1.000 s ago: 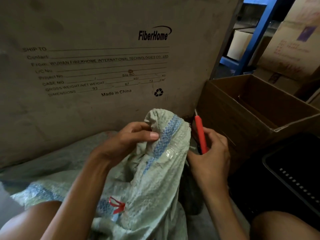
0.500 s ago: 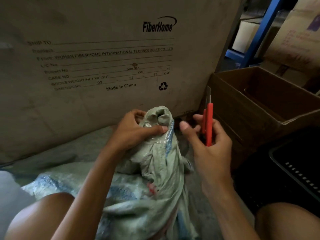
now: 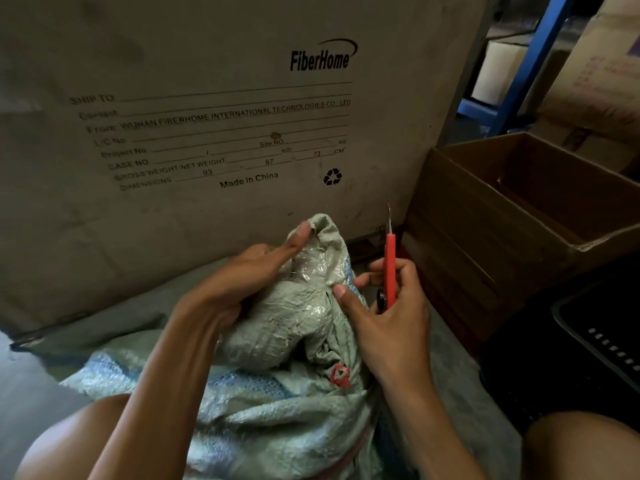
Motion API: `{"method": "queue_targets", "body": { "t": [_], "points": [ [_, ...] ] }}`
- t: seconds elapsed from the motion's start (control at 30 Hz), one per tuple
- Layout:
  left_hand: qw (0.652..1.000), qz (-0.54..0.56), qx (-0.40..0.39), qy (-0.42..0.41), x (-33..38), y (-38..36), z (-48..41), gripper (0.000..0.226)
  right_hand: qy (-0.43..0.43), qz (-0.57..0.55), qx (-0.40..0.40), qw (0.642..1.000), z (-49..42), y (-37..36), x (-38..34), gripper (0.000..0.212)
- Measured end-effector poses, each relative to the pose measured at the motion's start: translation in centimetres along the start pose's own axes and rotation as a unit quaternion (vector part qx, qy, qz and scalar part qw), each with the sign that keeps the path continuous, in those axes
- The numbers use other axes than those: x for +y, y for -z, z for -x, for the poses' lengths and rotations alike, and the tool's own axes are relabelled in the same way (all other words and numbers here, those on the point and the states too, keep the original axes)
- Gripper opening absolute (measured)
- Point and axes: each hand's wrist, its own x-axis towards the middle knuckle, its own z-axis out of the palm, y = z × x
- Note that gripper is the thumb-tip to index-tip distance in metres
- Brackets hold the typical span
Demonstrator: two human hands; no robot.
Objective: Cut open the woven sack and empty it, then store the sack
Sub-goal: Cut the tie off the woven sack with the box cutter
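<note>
A pale green woven sack [image 3: 277,403] with blue stripes and a red tie [image 3: 339,375] lies between my knees. Its bunched top end [image 3: 322,244] stands upright. My left hand [image 3: 242,282] grips that bunched end, thumb tip near its top. My right hand [image 3: 384,317] holds a red utility knife [image 3: 390,268] upright, blade out and pointing up, just right of the sack. The right thumb touches the sack's side.
A large FiberHome cardboard carton [image 3: 207,133] stands close behind the sack. An open brown cardboard box [image 3: 519,216] sits at the right, a black plastic crate [image 3: 595,341] in front of it. Blue shelving [image 3: 519,71] and more cartons stand at the far right.
My left hand has shifted its grip higher up the sack's bunched top. My right hand has turned the knife upright, blade out, and brought its thumb onto the sack.
</note>
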Motion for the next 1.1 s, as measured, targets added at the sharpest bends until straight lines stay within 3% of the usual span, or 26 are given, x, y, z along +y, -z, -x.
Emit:
{"method": "queue_targets", "body": {
  "t": [0.13, 0.23, 0.37, 0.4, 0.5, 0.6, 0.73, 0.9, 1.1],
  "points": [
    [0.989, 0.145, -0.003, 0.027, -0.1, 0.1, -0.2, 0.063, -0.014, 0.002, -0.012, 1.000, -0.5, 0.5, -0.2, 0.039],
    [0.980, 0.193, -0.022, 0.039, -0.4, -0.4, -0.3, 0.055, -0.009, 0.029, -0.012, 0.999, -0.3, 0.6, -0.5, 0.034],
    [0.956, 0.293, 0.000, 0.019, -0.2, -1.2, -0.6, 0.028, 0.015, 0.063, 0.006, 0.998, 0.0, 0.8, -0.8, 0.030],
    [0.952, 0.305, 0.018, 0.011, -0.3, -1.3, -0.7, 0.029, 0.021, 0.067, 0.010, 0.997, 0.0, 0.9, -1.1, 0.027],
    [0.940, 0.336, 0.064, 0.001, -0.8, -1.3, -1.4, 0.062, 0.034, 0.053, -0.003, 0.998, 0.3, 1.3, -2.3, 0.013],
    [0.938, 0.339, 0.071, -0.006, -1.2, -1.3, -1.7, 0.071, 0.034, 0.043, -0.054, 0.997, 0.8, 1.6, -3.4, 0.022],
    [0.942, 0.329, 0.058, -0.026, -1.5, -1.7, -2.1, 0.049, 0.071, 0.112, -0.107, 0.985, 1.1, 1.8, -3.8, 0.020],
    [0.943, 0.324, 0.062, -0.030, -1.3, -1.8, -2.0, 0.045, 0.101, 0.222, -0.128, 0.961, 1.4, 2.2, -3.6, 0.028],
    [0.945, 0.318, 0.066, -0.039, -1.1, -2.1, -2.1, 0.049, 0.109, 0.263, -0.130, 0.950, 1.3, 2.3, -3.6, 0.031]
  ]
}}
